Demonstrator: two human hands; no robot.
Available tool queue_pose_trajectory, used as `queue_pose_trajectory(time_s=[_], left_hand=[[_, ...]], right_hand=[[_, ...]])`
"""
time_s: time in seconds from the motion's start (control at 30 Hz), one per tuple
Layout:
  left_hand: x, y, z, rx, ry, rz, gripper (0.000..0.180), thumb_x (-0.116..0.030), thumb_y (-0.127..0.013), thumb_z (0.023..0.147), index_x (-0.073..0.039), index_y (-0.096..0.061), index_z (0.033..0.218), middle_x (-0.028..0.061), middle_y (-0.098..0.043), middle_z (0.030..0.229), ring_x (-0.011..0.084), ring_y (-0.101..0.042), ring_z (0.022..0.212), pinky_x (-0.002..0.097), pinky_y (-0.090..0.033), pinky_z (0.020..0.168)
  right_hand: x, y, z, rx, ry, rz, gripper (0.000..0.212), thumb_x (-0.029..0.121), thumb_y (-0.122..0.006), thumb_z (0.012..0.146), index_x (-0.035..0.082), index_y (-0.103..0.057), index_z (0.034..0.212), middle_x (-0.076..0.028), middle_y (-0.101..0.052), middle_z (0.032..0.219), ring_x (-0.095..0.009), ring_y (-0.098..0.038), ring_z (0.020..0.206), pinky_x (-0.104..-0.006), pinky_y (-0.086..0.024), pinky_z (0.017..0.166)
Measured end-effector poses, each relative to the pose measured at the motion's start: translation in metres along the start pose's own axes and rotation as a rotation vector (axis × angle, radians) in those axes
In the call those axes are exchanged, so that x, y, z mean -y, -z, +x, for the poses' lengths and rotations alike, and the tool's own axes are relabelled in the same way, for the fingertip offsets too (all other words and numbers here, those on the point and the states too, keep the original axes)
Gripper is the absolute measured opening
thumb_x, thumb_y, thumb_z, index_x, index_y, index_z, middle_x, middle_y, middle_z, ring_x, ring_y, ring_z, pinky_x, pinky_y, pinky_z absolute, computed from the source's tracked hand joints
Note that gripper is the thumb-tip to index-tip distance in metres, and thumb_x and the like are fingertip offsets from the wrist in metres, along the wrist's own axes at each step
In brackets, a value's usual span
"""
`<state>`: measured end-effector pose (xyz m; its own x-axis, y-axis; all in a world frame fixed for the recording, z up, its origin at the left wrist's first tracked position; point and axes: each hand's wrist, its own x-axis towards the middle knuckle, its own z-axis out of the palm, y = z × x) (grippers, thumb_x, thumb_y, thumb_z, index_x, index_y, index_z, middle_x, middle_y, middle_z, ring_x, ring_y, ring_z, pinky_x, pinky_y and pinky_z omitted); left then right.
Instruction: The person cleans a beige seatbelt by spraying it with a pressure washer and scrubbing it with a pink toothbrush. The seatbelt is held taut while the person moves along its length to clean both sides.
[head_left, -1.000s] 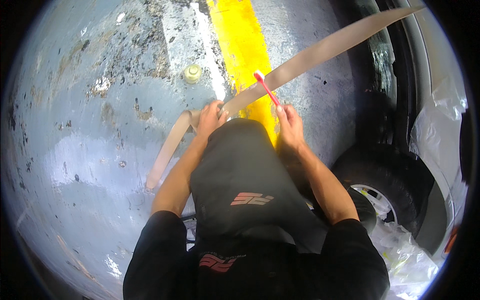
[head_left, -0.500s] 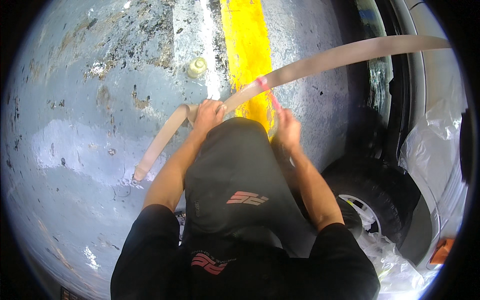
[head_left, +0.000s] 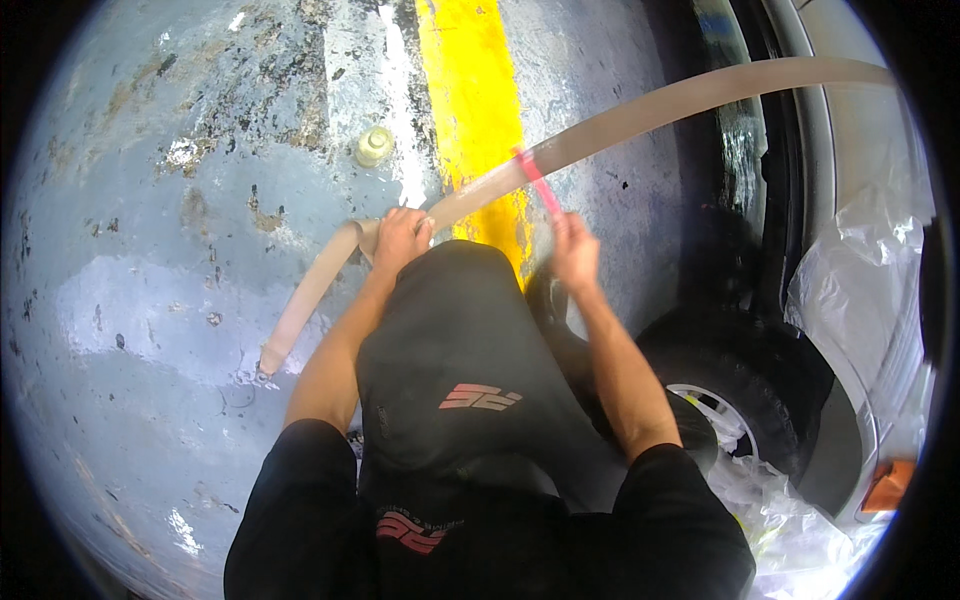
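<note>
A long beige-brown flat strip (head_left: pixel 640 119) runs from the car at the upper right down across the yellow line to my left. My left hand (head_left: pixel 402 240) is closed around it, left of my raised knee. Past that hand the strip bends and slants down to the floor. In my right hand (head_left: pixel 575 252) is the handle of a thin pink brush (head_left: pixel 541 186), its far end lying across the strip's upper face. The brush's bristles cannot be made out. Between the hand and the brush end, the strip looks shiny.
A small pale yellowish bottle (head_left: pixel 375 147) stands on the worn grey floor (head_left: pixel 150 330) beyond my left hand. Close on my right are a car tyre (head_left: pixel 740 390), clear plastic sheeting (head_left: pixel 860 270) over the car's side, and an orange cloth-like piece (head_left: pixel 888 486).
The whole view has shifted slightly, so most things sit a little further left. The brush remains across the strip near the same spot, and both hands keep their hold.
</note>
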<state>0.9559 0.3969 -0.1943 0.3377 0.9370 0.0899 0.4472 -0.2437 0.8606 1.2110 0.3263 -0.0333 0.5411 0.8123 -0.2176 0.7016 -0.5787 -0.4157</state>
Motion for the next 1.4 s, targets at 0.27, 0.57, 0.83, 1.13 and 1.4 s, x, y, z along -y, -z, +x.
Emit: queue_pose_trajectory(time_s=[0.27, 0.57, 0.83, 1.13, 1.4], left_hand=[[-0.010, 0.000, 0.006, 0.021, 0.063, 0.000, 0.016, -0.017, -0.066, 0.085, -0.003, -0.067, 0.093, 0.0145, -0.066, 0.092, 0.0350, -0.058, 0.093, 0.0465, -0.043, 0.082], [-0.009, -0.005, 0.004, -0.014, 0.079, 0.045, 0.016, -0.017, -0.066, 0.083, -0.004, -0.063, 0.093, 0.0129, -0.065, 0.093, 0.0347, -0.057, 0.095, 0.0467, -0.042, 0.084], [0.001, -0.010, 0.003, 0.009, 0.076, 0.100, 0.015, -0.018, -0.063, 0.086, -0.005, -0.062, 0.092, 0.0141, -0.064, 0.092, 0.0361, -0.056, 0.094, 0.0480, -0.042, 0.082], [-0.002, -0.007, -0.002, -0.006, 0.069, 0.083, 0.015, -0.018, -0.063, 0.086, -0.004, -0.061, 0.092, 0.0152, -0.062, 0.090, 0.0366, -0.055, 0.093, 0.0483, -0.041, 0.082], [0.000, -0.009, -0.002, -0.036, 0.031, 0.076, 0.015, -0.017, -0.063, 0.086, -0.004, -0.062, 0.093, 0.0154, -0.063, 0.089, 0.0372, -0.056, 0.091, 0.0492, -0.042, 0.081]], right_hand=[[-0.021, 0.054, 0.036, -0.356, 0.084, 0.203, 0.038, 0.038, -0.053, 0.101, 0.001, -0.063, 0.096, -0.009, -0.058, 0.071, -0.014, -0.050, 0.068, -0.0343, -0.046, 0.063], [-0.015, 0.119, 0.060, -0.522, 0.092, 0.339, 0.037, 0.034, -0.050, 0.104, 0.002, -0.060, 0.090, 0.001, -0.048, 0.068, -0.008, -0.042, 0.065, -0.0282, -0.040, 0.058], [0.012, 0.174, 0.055, -0.469, 0.133, 0.221, 0.038, 0.032, -0.050, 0.104, 0.000, -0.059, 0.084, 0.002, -0.047, 0.068, -0.007, -0.040, 0.066, -0.0272, -0.038, 0.057], [0.024, 0.220, 0.051, -0.475, 0.029, 0.195, 0.039, 0.034, -0.056, 0.101, 0.001, -0.061, 0.083, 0.002, -0.047, 0.067, -0.009, -0.041, 0.064, -0.0293, -0.039, 0.055], [0.007, 0.203, 0.044, -0.386, 0.136, 0.147, 0.036, 0.034, -0.057, 0.100, 0.000, -0.062, 0.088, 0.004, -0.049, 0.069, -0.008, -0.043, 0.068, -0.0274, -0.040, 0.059]])
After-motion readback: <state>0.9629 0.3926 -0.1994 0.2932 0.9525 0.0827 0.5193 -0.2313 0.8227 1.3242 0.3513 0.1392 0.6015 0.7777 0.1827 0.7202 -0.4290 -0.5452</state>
